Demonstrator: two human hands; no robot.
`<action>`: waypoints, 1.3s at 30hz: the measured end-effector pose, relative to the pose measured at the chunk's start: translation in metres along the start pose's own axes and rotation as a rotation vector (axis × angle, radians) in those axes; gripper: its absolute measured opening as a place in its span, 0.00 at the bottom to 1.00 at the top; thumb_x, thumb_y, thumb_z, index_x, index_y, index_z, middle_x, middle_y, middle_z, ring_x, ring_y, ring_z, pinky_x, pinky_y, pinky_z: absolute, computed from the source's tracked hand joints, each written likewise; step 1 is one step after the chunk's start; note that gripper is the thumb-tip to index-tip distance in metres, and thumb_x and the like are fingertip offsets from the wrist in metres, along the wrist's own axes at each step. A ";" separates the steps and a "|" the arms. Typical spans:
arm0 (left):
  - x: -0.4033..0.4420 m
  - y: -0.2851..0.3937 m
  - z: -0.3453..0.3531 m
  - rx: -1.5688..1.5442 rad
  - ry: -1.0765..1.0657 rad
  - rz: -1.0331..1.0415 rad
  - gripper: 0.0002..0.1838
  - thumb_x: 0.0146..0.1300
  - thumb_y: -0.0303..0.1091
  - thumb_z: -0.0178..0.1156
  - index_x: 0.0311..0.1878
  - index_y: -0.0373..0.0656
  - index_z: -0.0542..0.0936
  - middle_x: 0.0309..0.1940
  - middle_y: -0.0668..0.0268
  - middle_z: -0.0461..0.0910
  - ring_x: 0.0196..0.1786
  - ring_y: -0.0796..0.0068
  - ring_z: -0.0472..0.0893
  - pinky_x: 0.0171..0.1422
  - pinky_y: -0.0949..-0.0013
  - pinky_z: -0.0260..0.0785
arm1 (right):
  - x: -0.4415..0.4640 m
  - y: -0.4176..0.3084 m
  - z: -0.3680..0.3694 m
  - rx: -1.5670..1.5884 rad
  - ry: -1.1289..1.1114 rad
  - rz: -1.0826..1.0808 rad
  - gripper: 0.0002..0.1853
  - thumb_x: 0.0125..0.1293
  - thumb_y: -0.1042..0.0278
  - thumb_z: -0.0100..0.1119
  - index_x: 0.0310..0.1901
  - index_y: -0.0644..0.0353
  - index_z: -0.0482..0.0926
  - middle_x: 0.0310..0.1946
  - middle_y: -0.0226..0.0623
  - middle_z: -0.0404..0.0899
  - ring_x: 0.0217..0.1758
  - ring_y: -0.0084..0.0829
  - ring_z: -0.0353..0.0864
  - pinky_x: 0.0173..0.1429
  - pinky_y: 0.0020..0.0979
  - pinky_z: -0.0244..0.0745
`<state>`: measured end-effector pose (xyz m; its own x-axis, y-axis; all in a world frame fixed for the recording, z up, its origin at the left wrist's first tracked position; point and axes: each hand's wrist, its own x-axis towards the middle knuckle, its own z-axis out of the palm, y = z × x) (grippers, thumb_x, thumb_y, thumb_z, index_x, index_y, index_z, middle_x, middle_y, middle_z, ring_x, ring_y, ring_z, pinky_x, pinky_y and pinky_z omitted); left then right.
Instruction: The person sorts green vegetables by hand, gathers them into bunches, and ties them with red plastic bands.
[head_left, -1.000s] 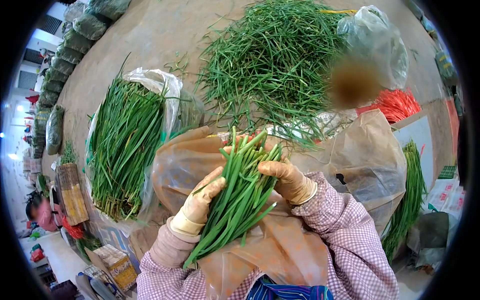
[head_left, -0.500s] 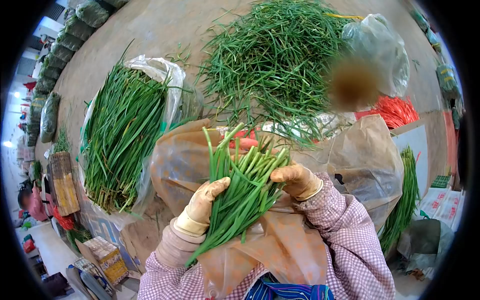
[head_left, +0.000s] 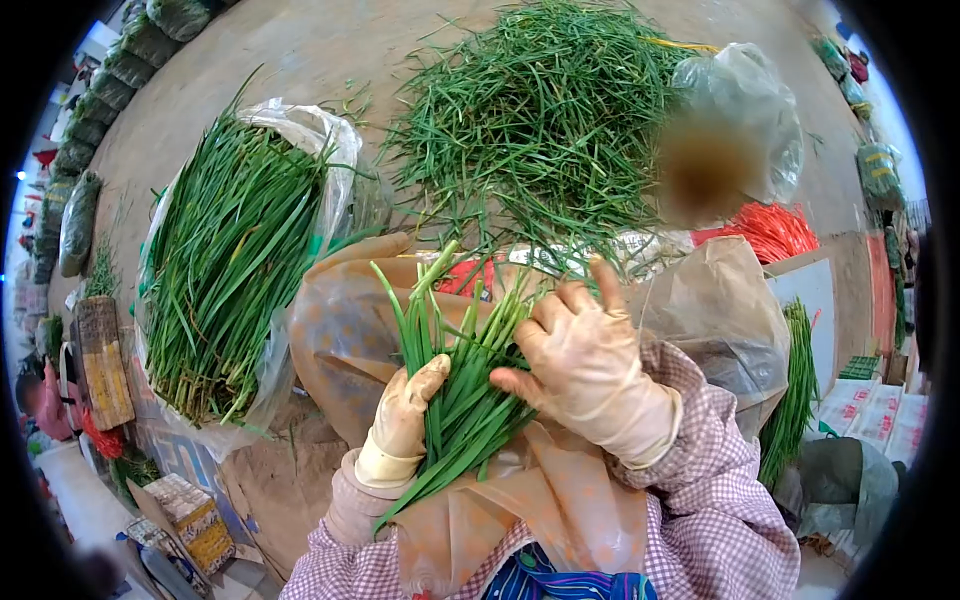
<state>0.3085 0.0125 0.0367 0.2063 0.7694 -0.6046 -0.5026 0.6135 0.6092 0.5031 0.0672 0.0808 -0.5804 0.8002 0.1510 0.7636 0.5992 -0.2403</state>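
A bunch of green leafy stalks (head_left: 465, 400) lies over my lap, its pale cut ends pointing up and away. My left hand (head_left: 405, 410), in a cream rubber glove, is wrapped round the bunch's left side, with the thumb across it. On the right side, my gloved right hand (head_left: 585, 365) rests with its back up and its fingers spread, the thumb at the stalks; its palm is hidden. A few stalks stick out apart at the upper left of the bunch. Beneath lies a translucent brown plastic apron (head_left: 540, 490).
Left is an open bag of long green stalks (head_left: 235, 280). Ahead lies a large loose green pile (head_left: 540, 120), beside a clear plastic bag (head_left: 750, 110) and red ties (head_left: 768, 232). Another green bundle (head_left: 790, 390) stands at right. A person in pink (head_left: 52, 400) is far left.
My right hand has turned back-up and opened from its hold on the bunch's right side. My left hand still holds the bunch. The view has shifted slightly.
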 end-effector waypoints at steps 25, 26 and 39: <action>-0.009 0.007 0.013 0.263 -0.138 -0.005 0.32 0.49 0.24 0.70 0.58 0.33 0.67 0.49 0.60 0.77 0.49 0.72 0.77 0.56 0.67 0.71 | 0.006 0.080 0.062 1.688 -0.293 0.601 0.26 0.66 0.53 0.57 0.58 0.65 0.68 0.31 0.31 0.80 0.29 0.18 0.75 0.34 0.21 0.71; -0.008 0.006 0.010 0.260 -0.157 0.000 0.33 0.49 0.24 0.70 0.58 0.33 0.67 0.49 0.60 0.77 0.49 0.71 0.77 0.56 0.67 0.71 | 0.010 0.071 0.062 1.686 -0.270 0.516 0.22 0.66 0.56 0.57 0.54 0.65 0.70 0.28 0.29 0.78 0.29 0.18 0.74 0.34 0.20 0.70; -0.009 0.006 0.004 0.045 -0.165 -0.065 0.31 0.53 0.24 0.66 0.61 0.35 0.65 0.51 0.58 0.77 0.51 0.69 0.78 0.58 0.66 0.71 | 0.018 0.094 0.043 1.507 -0.178 0.712 0.12 0.67 0.61 0.56 0.45 0.59 0.77 0.27 0.29 0.79 0.23 0.19 0.74 0.29 0.22 0.72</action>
<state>0.3070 0.0103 0.0476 0.3741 0.7442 -0.5534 -0.4459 0.6676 0.5962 0.5521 0.1369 0.0195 -0.3647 0.8078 -0.4630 -0.0034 -0.4984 -0.8669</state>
